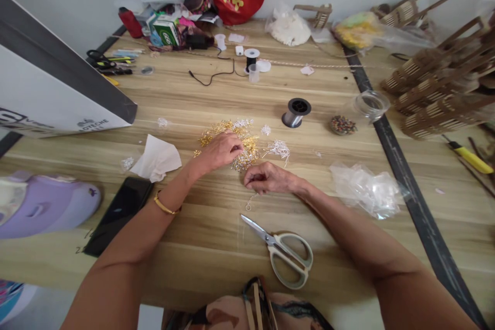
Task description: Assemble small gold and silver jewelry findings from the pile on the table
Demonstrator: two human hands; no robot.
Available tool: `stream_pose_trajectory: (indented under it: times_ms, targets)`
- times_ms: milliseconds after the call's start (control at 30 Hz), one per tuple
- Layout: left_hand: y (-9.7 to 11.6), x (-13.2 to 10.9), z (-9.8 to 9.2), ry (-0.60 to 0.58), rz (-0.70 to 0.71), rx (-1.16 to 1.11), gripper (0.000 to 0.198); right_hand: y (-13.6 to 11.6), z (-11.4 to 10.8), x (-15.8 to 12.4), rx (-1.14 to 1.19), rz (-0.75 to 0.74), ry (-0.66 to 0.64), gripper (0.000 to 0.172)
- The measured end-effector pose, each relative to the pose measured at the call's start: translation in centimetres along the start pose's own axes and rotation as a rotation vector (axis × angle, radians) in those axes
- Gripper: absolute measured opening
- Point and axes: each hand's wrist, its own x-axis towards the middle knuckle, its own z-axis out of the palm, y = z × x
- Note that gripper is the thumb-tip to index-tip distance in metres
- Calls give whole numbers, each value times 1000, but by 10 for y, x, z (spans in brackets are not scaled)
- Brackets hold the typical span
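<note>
My left hand (223, 151) reaches over a pile of small gold beads (216, 131), its fingers bent together at the pile. Whether a bead is between those fingertips is too small to tell. Just below and to the right, my right hand (270, 178) is closed with thumb and fingers pinched. A thin beaded strand (253, 199) ending in a small ring hangs from it onto the table. Silver tube beads (279, 149) lie beside the pile. White-handled scissors (288, 255) rest nearer to me, blades pointing toward the strand.
A wire spool (296, 112) stands behind my right hand, near a clear jar (370, 106) and mixed beads (343, 125). Plastic bags (367, 188) lie right. A white tissue (158, 157), black phone (119, 214) and large box (58, 77) are left. Wooden baskets (429, 82) crowd the right.
</note>
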Motion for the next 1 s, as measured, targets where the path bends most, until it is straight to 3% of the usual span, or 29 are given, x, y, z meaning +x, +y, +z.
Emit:
stream_pose_trajectory:
  times_ms: [1000]
  targets:
    - [8, -5, -2, -85, 136, 152, 17, 4, -1, 0, -38, -41, 0, 6]
